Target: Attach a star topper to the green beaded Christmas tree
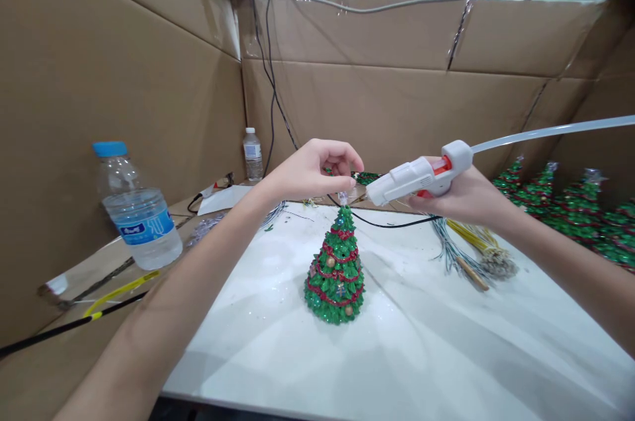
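A small green Christmas tree figure [335,269] stands upright on the white tabletop [268,335], with red garlands and gold balls. A clear topper [343,198] sits at its tip. My left hand [322,166] is just above and behind the topper, fingers curled and thumb tip close to the index finger. Anything between those tips is too small to make out, and I cannot tell whether they touch the topper. In my right hand [459,192] is a white hot glue gun [421,176], its nozzle pointing left towards the treetop. A long glue stick [550,132] sticks out behind it.
Several similar trees [580,199] stand at right. Wire bundles [473,242] and a wooden-handled tool [471,273] lie nearby. At left are a large water bottle [141,216], a smaller bottle [253,155] and a yellow strip [122,292]. Cardboard walls [387,90] enclose the table.
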`<state>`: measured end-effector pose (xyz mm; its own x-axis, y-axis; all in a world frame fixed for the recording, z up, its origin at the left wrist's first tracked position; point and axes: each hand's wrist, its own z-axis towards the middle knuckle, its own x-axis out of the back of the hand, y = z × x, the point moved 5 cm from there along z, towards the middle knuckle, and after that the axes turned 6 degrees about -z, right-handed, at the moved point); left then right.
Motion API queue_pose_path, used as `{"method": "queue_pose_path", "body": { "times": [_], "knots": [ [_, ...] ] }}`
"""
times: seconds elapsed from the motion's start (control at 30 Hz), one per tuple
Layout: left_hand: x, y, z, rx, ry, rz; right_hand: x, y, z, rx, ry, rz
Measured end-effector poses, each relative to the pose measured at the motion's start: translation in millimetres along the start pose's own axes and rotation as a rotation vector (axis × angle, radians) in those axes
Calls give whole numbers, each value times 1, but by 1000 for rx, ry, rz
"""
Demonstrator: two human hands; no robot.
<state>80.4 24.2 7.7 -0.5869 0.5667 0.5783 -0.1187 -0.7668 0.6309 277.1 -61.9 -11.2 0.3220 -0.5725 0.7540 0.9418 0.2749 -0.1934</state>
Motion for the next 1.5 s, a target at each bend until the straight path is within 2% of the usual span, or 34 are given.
{"method": "queue_pose_path", "body": {
  "times": [0.07,0.17,0.43,0.63,0.7,0.8,0.9,1.0,1.3,1.5],
  "knots": [
    [0,2,0,-5,3,3,1,-3,0,-16,-27,9],
    [0,3,-1,-10,5,8,4,-7,-1,-39,1,-35],
    [0,5,-2,-5,-2,27,14,-26,-5,-99,42,-308],
    [0,6,-3,-22,10,54,23,-43,-12,-111,129,-522],
    [1,7,-3,-31,18,66,25,-49,-16,-47,214,-630],
    [1,8,-3,-43,29,93,26,-60,-24,148,328,-736],
    [1,9,-4,-52,32,109,27,-68,-31,306,395,-802],
    [0,10,-4,-49,33,117,28,-74,-37,397,412,-802],
    [0,11,-4,-55,33,126,29,-77,-41,429,424,-830],
    [0,10,-4,-53,33,118,32,-76,-38,397,373,-839]
  ]
}}
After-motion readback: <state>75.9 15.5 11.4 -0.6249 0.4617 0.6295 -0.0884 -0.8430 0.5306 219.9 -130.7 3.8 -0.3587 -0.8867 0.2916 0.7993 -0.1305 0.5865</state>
